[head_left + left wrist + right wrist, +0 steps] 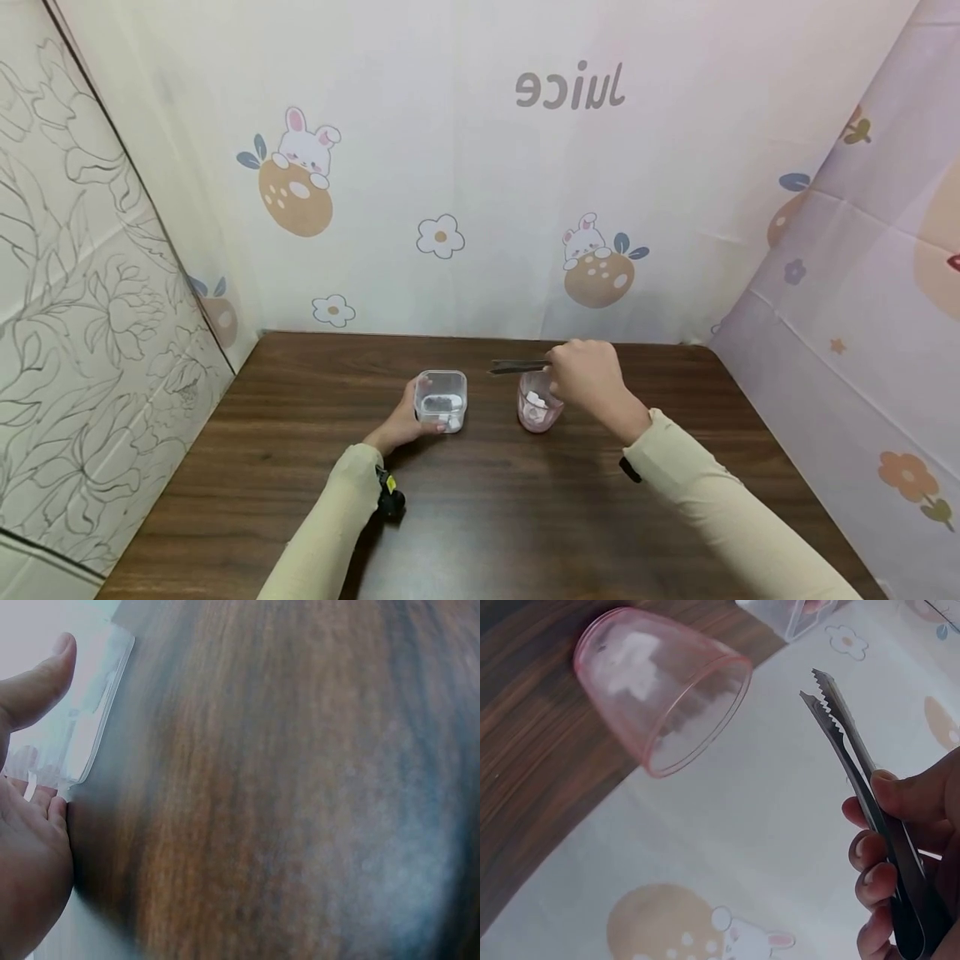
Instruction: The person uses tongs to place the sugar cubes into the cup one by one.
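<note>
In the right hand (591,379), holds metal tongs (892,840), clamped at the handle end between the thumb and curled fingers. Shows the serrated tips a little apart, pointing leftward in the head view. Places a transparent pink cup (622,720) just beside this hand: left of the knuckles and on the near side of the tongs in the head view, apart from the tips in the right wrist view. Shows white pieces (535,402) piled inside that cup.

With the left hand (402,422), grips a clear square container (441,377) by its left side, with the thumb along the near face and fingers round the far one. Sits the container left of the cup, with a strip of brown wooden table (487,517) between. Contains more white pieces, mostly toward the near right. Wears pale sleeves (330,521) and, on the left wrist, a small black device (391,502).
</note>
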Motion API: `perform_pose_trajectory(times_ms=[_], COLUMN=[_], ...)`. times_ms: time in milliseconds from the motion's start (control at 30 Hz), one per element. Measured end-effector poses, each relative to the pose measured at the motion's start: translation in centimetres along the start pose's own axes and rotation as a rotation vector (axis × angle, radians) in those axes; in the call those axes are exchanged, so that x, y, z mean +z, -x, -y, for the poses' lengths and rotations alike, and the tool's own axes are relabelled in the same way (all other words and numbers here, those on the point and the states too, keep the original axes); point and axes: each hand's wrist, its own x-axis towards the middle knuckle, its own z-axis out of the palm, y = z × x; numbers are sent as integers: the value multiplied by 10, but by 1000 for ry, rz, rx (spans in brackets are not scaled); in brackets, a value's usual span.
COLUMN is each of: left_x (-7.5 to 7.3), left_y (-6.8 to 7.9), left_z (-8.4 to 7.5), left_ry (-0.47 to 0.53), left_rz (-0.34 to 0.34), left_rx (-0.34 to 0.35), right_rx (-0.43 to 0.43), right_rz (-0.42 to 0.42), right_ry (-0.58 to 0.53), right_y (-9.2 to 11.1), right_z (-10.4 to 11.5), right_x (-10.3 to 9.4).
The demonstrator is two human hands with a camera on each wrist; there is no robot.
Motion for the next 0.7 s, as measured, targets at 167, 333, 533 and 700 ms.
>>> perform_pose_trajectory(times_ms=[167,333,533,700], left_x=[1,2,2,1], left_y=[0,0,0,0], left_z=[2,3,1,0], left_ry=[17,28,14,4], left_rz=[-8,0,-4,-11], left_rx=[19,7,-15,-15], right_rx=[-33,-75,-120,-134], right_rz=[-6,-10,-29,4], right_ry=[-10,-27,-19,8], right_y=[-9,-17,-26,-31], right_z=[14,29,45,54], right_x=[5,14,22,31])
